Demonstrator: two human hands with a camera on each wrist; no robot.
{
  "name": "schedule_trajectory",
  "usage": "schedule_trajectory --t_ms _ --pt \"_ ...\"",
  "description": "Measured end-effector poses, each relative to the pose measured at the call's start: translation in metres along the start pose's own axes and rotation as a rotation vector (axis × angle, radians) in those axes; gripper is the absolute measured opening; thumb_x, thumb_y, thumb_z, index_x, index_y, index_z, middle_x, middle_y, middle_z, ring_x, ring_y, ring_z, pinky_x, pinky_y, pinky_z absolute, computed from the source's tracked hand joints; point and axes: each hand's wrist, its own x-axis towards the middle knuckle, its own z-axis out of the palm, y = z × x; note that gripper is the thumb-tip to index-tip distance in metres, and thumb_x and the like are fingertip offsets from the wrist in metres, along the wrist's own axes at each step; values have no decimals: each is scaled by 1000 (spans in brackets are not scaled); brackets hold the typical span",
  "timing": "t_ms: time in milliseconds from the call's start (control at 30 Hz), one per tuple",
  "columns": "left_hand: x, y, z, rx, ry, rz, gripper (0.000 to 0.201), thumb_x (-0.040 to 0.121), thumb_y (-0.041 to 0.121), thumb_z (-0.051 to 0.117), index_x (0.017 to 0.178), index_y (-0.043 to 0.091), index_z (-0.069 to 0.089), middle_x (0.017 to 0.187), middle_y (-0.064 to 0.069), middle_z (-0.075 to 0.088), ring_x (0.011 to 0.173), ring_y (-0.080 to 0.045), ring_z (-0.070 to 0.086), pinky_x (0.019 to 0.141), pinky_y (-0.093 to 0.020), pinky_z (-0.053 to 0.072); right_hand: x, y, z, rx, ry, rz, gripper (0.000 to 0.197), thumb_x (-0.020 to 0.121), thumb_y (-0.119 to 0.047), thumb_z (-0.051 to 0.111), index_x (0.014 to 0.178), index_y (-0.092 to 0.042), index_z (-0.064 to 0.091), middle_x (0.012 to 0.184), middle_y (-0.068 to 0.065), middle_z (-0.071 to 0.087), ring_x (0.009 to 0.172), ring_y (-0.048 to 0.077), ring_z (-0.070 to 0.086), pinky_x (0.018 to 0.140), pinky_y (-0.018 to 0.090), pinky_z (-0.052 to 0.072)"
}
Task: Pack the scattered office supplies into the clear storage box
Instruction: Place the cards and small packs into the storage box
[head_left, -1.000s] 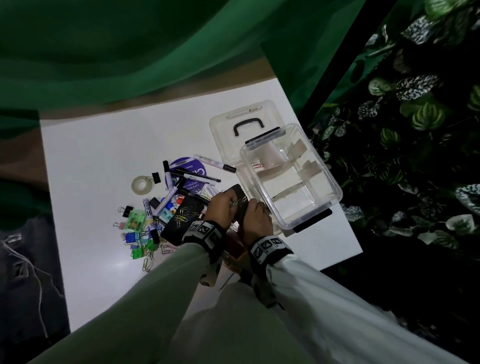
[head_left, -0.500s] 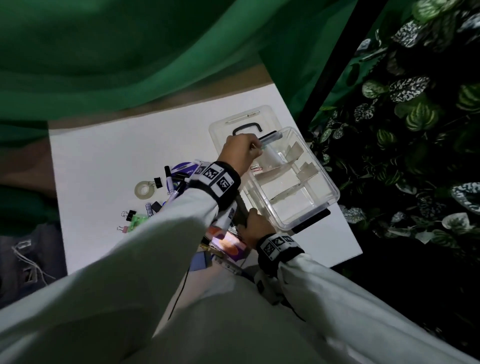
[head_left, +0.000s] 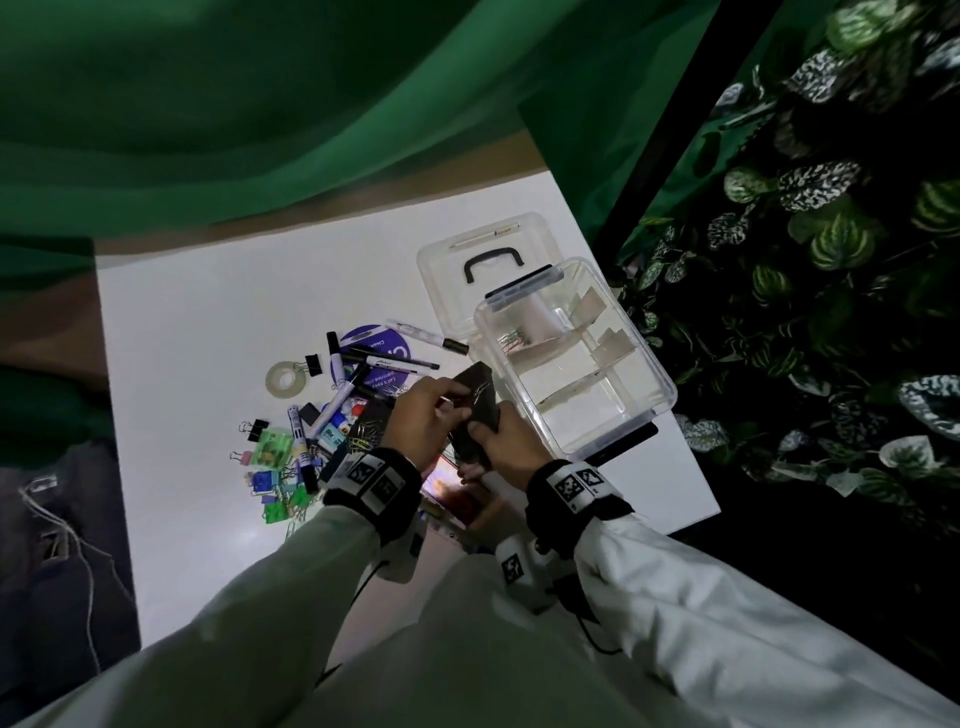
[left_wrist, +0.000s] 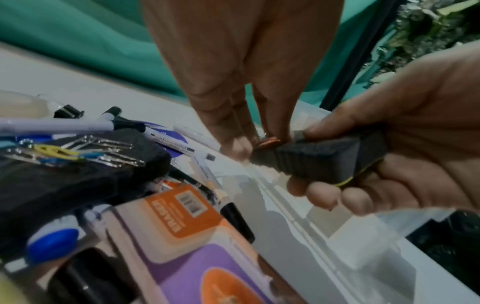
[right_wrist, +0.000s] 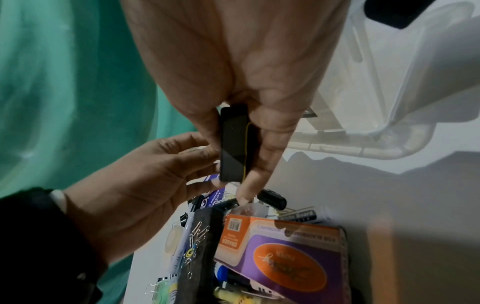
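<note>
1. Hands first: we see the right hand (head_left: 506, 441) clamped on a black eraser block (head_left: 475, 410), thumb on one long side, fingers curled round the other, a thin yellow line running along its edge in the right wrist view.
2. The left hand (head_left: 423, 415) has its fingertips pinched together at the top end of that block; in the left wrist view they nip something small and orange-red (left_wrist: 269, 142). We cannot tell what it is.
3. The clear box (head_left: 574, 353) sits open on the white table (head_left: 208, 338), just beyond the hands, dividers upright inside. A few paper clips (head_left: 514, 338) lie in its far compartment. Its lid (head_left: 483, 249) with a black handle lies flat behind it, touching.
4. The block is held above the table, just beside the box's near left corner, outside it.
5. Left of the hands, a scattered pile: markers (head_left: 358, 364), a tape roll (head_left: 284, 379), binder clips (head_left: 270, 467), a purple round sticker (head_left: 371, 353).
6. A second black eraser (left_wrist: 78, 170) lies on the pile with loose clips on top, next to a purple-and-orange eraser pack (right_wrist: 280, 257).
</note>
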Motion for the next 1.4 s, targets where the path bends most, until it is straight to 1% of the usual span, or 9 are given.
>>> schedule_trajectory --t_ms 100,267,367,567,800,933,1167,1300,1400 --pt "2 4 0 -58 21 24 13 80 5 69 92 11 69 89 -7 67 79 -14 61 65 -2 39 -8 -5 -5 124 -39 -4 23 98 -13 50 118 -7 40 90 9 60 59 17 66 48 24 54" --pt "1 8 -4 -145 -83 -22 9 82 1 67 86 9 64 79 -13 63 69 -12 54 56 -7 42 -11 -4 -8 63 -105 -51 22 98 -16 48 117 -10 39 95 13 63 67 31 71 64 42 61" --pt "6 9 -7 -174 -136 -48 12 80 3 68 83 14 65 74 -7 65 67 -10 58 59 -21 50 -16 -5 -12 21 -106 -64 23 99 -16 48 118 -8 40 93 6 61 69 24 70 65 34 61" --pt "19 32 -21 -205 -167 -17 10 78 2 71 83 10 67 71 1 63 66 -7 58 66 -18 49 -18 -5 -16 25 -96 -56 25 98 -20 50 119 -10 42 102 7 61 72 19 69 61 25 58" --pt "64 92 -31 -198 -33 93 9 78 5 72 84 11 69 69 3 64 60 -4 58 57 -15 50 -9 11 -12 43 -126 -3 30 86 -40 55 107 -24 41 103 14 65 83 39 69 78 56 57" --pt "80 101 -19 -42 -55 119 15 84 6 67 97 11 72 85 -1 69 71 -5 63 49 -7 41 -23 2 -16 176 -159 47 23 92 -18 52 110 -19 39 105 25 62 76 49 70 71 60 58" --pt "34 44 -27 34 57 176 16 90 10 55 93 19 67 90 2 70 76 -13 66 72 -28 55 -23 6 -18 60 -122 -12 31 89 -20 50 117 -17 38 98 16 62 71 39 70 72 56 58" --pt "-25 -34 -26 404 -285 79 15 86 15 63 96 26 63 106 -1 64 92 -19 65 83 -36 55 -22 14 -16 -65 -128 -36 35 96 -35 42 128 -22 34 99 16 62 82 39 67 73 54 56" --pt "-46 -61 -12 715 -387 265 59 70 32 77 125 33 53 129 -4 47 119 -23 46 100 -40 38 -27 11 -18 -68 -151 -64 43 101 -51 26 131 -23 39 100 7 62 86 31 64 74 44 56"
